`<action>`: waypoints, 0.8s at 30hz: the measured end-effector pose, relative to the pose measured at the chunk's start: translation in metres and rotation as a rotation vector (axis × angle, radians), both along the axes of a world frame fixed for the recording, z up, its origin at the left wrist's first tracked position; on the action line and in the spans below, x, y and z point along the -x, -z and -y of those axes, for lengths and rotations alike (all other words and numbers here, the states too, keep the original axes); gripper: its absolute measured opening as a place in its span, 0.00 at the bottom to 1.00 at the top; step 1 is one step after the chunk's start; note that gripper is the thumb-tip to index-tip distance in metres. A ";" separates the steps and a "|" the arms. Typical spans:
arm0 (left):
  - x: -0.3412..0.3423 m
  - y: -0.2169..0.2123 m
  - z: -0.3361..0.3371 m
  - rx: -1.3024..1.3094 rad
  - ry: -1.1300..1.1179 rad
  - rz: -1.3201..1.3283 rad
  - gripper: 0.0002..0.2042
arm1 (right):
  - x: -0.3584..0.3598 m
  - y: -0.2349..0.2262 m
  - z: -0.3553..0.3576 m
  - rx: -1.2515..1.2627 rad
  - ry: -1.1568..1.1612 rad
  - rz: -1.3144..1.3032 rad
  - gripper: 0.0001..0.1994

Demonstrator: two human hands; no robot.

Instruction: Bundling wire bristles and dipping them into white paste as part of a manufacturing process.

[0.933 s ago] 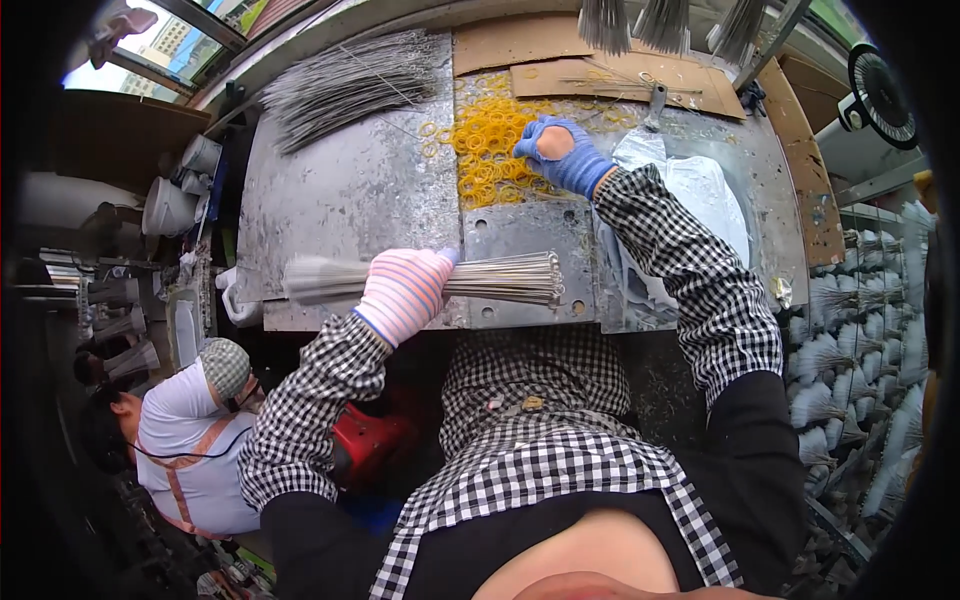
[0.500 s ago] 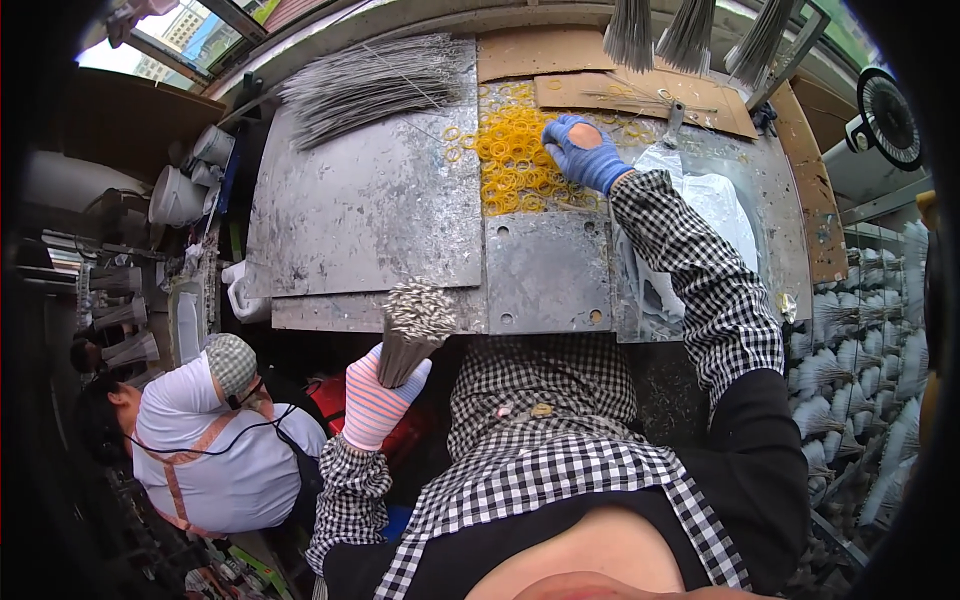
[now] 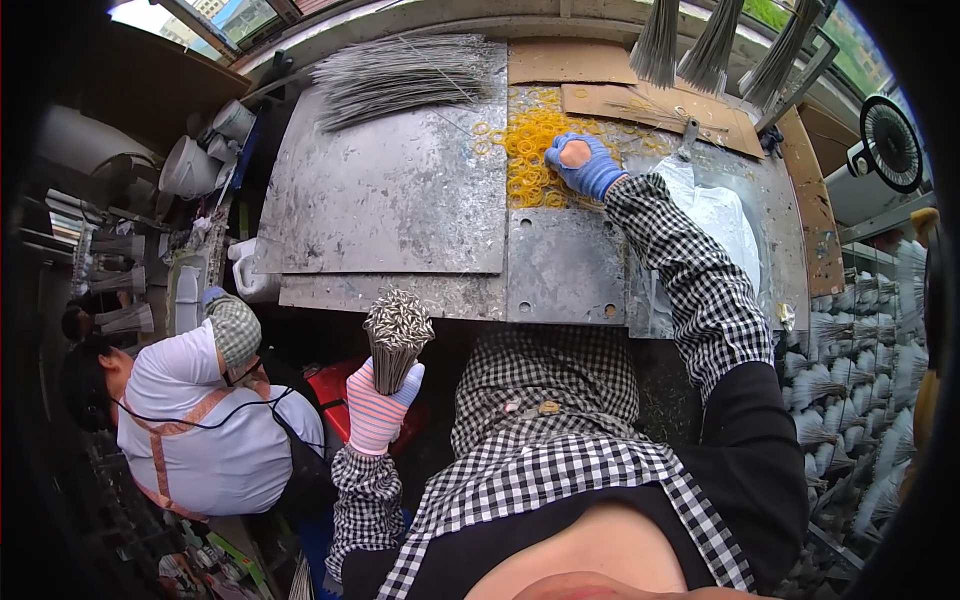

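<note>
My left hand, in a pink-and-white striped glove, is closed around a bundle of thin grey wires. The bundle stands nearly upright in front of the table's near edge, its many shiny tips facing up. Over the worktable my right hand, in a blue glove with a round hole at its back, rests at the near right side of a heap of yellow rubber bands. Its fingers are curled and pressed together; whatever they hold is hidden.
Loose long grey wires lie at the far left of the metal-topped table. Cardboard pieces and a white sheet lie right. Wire bundles hang at the back. A fan stands right; a co-worker sits left.
The view has shifted slightly. My right hand has moved left and nearer over the rubber bands. My left hand has drawn the wire bundle away from the table edge and turned it more upright.
</note>
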State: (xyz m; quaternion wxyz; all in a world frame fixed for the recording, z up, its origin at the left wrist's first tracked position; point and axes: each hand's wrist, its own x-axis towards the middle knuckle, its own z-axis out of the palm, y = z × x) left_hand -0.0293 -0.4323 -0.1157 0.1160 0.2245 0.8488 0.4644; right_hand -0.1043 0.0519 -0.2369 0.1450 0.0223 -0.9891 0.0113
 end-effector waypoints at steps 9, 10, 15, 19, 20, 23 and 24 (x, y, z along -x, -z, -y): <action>0.013 0.005 0.006 -0.080 -0.096 -0.051 0.11 | -0.029 -0.075 0.125 0.764 -0.276 -0.016 0.13; 0.023 0.013 0.006 -0.071 -0.066 -0.115 0.15 | -0.034 -0.077 0.157 0.894 -0.337 0.119 0.15; 0.044 0.021 -0.017 -0.256 -0.013 0.188 0.11 | -0.059 -0.054 0.257 1.374 -0.448 0.538 0.16; 0.054 0.048 0.008 -0.222 -0.060 0.233 0.08 | -0.076 -0.051 0.282 1.844 -0.442 0.460 0.11; 0.058 0.051 0.014 -0.255 -0.092 0.249 0.07 | -0.074 -0.051 0.282 1.924 -0.533 0.518 0.11; 0.064 0.061 0.025 -0.327 -0.146 0.290 0.05 | -0.077 -0.055 0.294 2.048 -0.936 0.489 0.18; 0.061 0.063 0.025 -0.354 -0.131 0.324 0.06 | -0.078 -0.054 0.299 2.035 -0.932 0.437 0.17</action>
